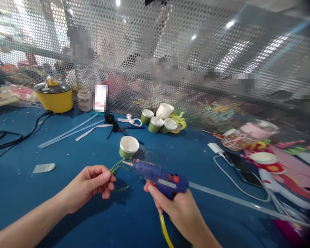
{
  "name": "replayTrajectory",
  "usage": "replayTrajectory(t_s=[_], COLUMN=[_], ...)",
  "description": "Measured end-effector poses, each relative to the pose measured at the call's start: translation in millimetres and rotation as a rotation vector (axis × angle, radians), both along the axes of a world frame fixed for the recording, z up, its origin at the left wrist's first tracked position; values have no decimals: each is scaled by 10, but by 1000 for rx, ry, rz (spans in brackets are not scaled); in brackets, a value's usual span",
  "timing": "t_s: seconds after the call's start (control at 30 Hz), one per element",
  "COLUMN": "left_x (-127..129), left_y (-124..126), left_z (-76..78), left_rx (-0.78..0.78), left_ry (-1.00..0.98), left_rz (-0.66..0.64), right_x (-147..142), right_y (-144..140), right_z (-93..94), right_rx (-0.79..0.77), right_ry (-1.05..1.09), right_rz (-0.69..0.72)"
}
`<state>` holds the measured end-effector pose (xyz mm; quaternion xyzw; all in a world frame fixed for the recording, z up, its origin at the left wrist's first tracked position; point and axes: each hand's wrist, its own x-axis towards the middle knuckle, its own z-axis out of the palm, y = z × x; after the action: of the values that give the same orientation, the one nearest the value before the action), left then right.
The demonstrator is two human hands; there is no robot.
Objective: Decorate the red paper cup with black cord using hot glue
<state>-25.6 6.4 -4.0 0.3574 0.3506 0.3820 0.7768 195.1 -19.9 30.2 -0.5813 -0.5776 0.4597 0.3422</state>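
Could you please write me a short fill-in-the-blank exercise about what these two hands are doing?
1. The right hand holds a blue ____ gun.
2. The left hand pinches thin ____ wire.
3. The gun's nozzle points at a ____ cup.
4. The table is ____.
Missing: glue; green; green; blue

1. A craft workshop: beyond the right hand (175,206) with its glue gun (157,177), paper cups (158,120) and ribbons (93,128) litter the blue table (67,213).
2. A perforated metal screen (170,51) stands further back.
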Motion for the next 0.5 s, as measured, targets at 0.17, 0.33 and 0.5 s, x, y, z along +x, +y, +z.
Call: replayTrajectory(t_s=[0.17, 0.33, 0.5], left_x=[10, 8, 3], left_y=[-2, -7, -16], left_z=[32, 24, 28], left_rx=[0, 6, 9], left_ry=[18, 24, 18], left_rz=[-6, -11, -12], right_x=[-15, -63, -51], right_y=[-46, -75, -68], right_z=[-59, -20, -43], right_rx=[135, 232, 292], right_ry=[-186, -283, -339], right_rz=[-28, -88, -88])
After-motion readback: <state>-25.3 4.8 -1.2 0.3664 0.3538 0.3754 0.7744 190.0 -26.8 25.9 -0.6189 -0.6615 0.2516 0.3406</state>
